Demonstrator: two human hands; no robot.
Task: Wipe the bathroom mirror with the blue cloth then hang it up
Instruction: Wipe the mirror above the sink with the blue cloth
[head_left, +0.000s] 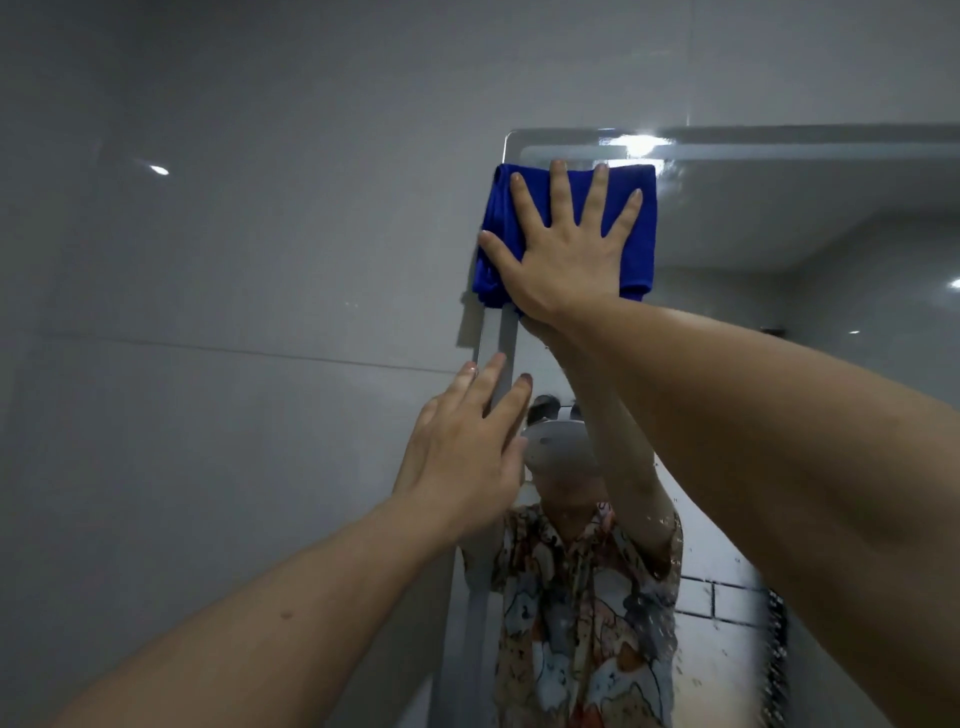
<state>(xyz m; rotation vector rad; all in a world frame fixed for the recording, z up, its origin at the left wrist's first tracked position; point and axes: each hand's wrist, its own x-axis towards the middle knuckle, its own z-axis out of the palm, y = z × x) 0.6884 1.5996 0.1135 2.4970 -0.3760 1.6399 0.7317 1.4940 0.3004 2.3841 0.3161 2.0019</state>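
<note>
Right hand (563, 249): my fingers are spread wide and straight, palm pressing the blue cloth (641, 234) flat against the mirror (779, 218) at its upper left corner. Left hand (467, 447): fingers straight and held loosely together, fingertips reaching the mirror's left edge, well below the cloth; whether they actually touch the frame cannot be determined. Taking the mirror as the reference: the grey tiled wall (234, 260) fills everything to its left and above it, with one horizontal grout line running level with my left fingertips. The mirror itself has a rounded top corner and a pale border strip along its top and left edges; a bright light reflection sits on the top border just above the cloth. Water droplets speckle the lower part of the glass. The cloth is folded into a rough rectangle, its left side overhanging the mirror's left edge slightly. Reflected in the glass, below the cloth, a patterned shirt (582, 613) is visible.
</note>
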